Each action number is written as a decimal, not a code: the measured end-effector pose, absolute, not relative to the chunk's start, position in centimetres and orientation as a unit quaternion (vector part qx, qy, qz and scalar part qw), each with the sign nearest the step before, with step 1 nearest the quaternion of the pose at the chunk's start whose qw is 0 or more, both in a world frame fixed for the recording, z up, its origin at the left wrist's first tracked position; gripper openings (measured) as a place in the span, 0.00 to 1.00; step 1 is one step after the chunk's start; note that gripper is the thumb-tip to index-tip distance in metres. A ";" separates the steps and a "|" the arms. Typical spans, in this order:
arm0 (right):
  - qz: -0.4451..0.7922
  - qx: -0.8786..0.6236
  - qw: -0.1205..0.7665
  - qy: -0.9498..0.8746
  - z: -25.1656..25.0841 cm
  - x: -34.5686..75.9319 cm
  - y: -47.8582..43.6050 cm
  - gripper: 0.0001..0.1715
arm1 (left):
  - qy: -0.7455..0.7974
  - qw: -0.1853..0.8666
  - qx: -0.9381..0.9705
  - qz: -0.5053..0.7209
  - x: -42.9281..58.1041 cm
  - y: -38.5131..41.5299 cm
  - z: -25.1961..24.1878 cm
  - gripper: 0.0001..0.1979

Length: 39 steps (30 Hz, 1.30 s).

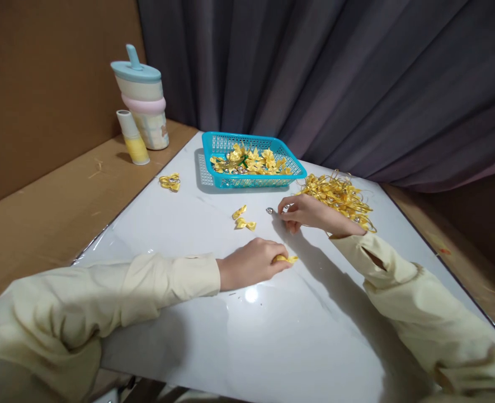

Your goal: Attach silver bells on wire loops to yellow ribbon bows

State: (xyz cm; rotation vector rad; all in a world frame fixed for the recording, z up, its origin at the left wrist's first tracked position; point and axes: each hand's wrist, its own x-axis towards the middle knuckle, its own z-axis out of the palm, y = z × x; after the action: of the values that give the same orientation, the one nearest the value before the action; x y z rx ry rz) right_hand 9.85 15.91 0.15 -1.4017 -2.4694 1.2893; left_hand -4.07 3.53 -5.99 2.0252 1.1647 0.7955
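My left hand (258, 262) rests low over the white tabletop with its fingers closed on a yellow satin bow (288, 259), one loop of which sticks out past the fingertips. Farther back, my right hand (303, 214) is curled, thumb and fingers drawn together; a small shiny bit shows at the fingertips, too small to name. Just left of those fingers lies a small silver bead or bell (269, 210), apart from them. Two loose items lie left of it: a yellow bow (246, 224) and a second yellow bow (239, 211).
A blue plastic basket (251, 182) at the back holds yellow bows and silver pieces. Right of it is a heap of yellow bows with cords (335, 196). A small bow bundle (170, 182) lies left. A tumbler (144, 106) and a yellow-white bottle (133, 140) stand beyond.
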 end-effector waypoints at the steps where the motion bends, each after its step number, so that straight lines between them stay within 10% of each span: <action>1: 0.432 -0.459 0.043 -0.775 0.2 10.1 15.9 0.06 | 0.466 0.382 0.733 0.315 -4.1 3.7 -6.1 0.10; 13: 0.611 -0.423 0.336 -0.579 2.6 14.5 14.8 0.15 | 0.456 0.610 0.541 0.356 -4.6 4.5 -4.2 0.07; 39: 0.542 -0.401 0.457 -0.580 3.7 17.9 2.1 0.05 | 0.485 0.574 0.565 0.341 -4.0 3.9 -3.9 0.14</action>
State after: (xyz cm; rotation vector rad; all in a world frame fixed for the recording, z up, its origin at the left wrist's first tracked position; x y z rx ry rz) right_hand 17.85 2.08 3.70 -0.9894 -1.4302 1.3359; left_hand -4.03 3.86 -3.91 1.3246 1.1355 0.7979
